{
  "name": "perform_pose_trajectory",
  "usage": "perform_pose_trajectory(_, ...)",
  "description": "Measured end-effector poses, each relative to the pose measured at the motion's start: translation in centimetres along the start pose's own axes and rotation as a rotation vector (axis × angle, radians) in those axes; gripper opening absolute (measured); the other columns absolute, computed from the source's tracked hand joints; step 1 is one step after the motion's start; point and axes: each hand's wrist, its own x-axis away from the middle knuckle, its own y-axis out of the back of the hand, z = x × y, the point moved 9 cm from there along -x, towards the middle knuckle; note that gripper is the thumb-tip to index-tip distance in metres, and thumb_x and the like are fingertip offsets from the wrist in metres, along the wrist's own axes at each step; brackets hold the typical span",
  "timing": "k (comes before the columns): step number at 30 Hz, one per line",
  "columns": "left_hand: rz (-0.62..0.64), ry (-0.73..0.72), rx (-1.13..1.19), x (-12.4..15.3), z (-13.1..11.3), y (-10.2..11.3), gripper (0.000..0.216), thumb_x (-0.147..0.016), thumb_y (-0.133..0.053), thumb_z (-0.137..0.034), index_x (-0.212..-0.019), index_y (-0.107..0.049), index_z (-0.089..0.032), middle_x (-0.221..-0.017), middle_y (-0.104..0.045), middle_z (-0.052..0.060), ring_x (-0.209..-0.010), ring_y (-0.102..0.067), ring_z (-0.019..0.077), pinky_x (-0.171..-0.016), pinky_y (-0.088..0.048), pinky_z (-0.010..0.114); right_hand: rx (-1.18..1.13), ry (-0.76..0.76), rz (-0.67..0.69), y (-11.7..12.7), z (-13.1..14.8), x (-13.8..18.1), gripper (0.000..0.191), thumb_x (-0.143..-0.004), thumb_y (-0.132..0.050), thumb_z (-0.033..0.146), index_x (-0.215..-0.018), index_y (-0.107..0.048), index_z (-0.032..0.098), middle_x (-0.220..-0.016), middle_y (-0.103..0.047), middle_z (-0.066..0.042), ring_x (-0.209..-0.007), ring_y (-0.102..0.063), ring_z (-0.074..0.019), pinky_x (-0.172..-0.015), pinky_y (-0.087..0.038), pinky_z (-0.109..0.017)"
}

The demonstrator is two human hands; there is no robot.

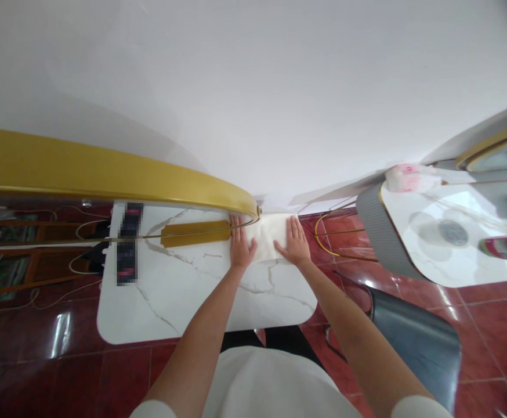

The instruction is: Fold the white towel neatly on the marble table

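Note:
A thin white cloth or tissue (269,235) lies spread on the white marbled tabletop (201,302), close to the wall. My left hand (240,244) rests flat on its left side with the fingers stretched out, beside the end of a gold plate (195,233). Flat on the right side of the cloth lies my right hand (296,241), fingers extended and thumb pointing inward. Neither hand grips anything. Both palms press downward, so the cloth's side edges are partly hidden.
A large gold-framed mirror (149,174) leans over the table's back left. A pixelated dark object (128,244) lies at left. To the right are a black chair (414,337) and a second table (431,232) holding a pink-and-white tissue pack (410,177) and a bottle (503,248).

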Motion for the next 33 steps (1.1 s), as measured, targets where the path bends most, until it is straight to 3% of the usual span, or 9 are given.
perform_pose_trajectory(13,0.007,-0.005,0.000,5.8,-1.4,1.1,0.071,-0.088,-0.044,-0.033,-0.147,-0.011,-0.011,-0.153,-0.018,0.014,-0.142,-0.013,0.0267,-0.113,-0.027,0.045,0.014,-0.002,0.027,0.3,0.8,5.9,0.087,-0.086,-0.041,0.054,-0.147,-0.003,0.005,-0.155,-0.003,-0.013,-0.141,-0.008,-0.0281,-0.113,-0.021,-0.045)
perform_pose_trajectory(25,0.090,-0.011,0.023,13.7,-3.1,1.9,0.073,-0.088,-0.045,-0.030,-0.148,-0.008,-0.012,-0.154,-0.015,0.012,-0.141,-0.014,0.0268,-0.113,-0.029,0.045,-0.008,-0.040,0.016,0.7,1.9,14.7,0.086,-0.086,-0.043,0.053,-0.148,-0.002,0.008,-0.155,-0.004,-0.014,-0.140,-0.013,-0.0295,-0.112,-0.024,-0.047)
perform_pose_trajectory(33,0.158,-0.069,-0.010,17.8,-2.7,2.6,0.075,-0.087,-0.046,-0.034,-0.147,-0.009,-0.009,-0.154,-0.016,0.013,-0.141,-0.015,0.0267,-0.113,-0.029,0.044,-0.023,-0.104,-0.005,0.2,3.8,19.3,0.086,-0.087,-0.039,0.054,-0.148,-0.001,0.008,-0.155,-0.003,-0.014,-0.140,-0.012,-0.0318,-0.110,-0.025,-0.051)
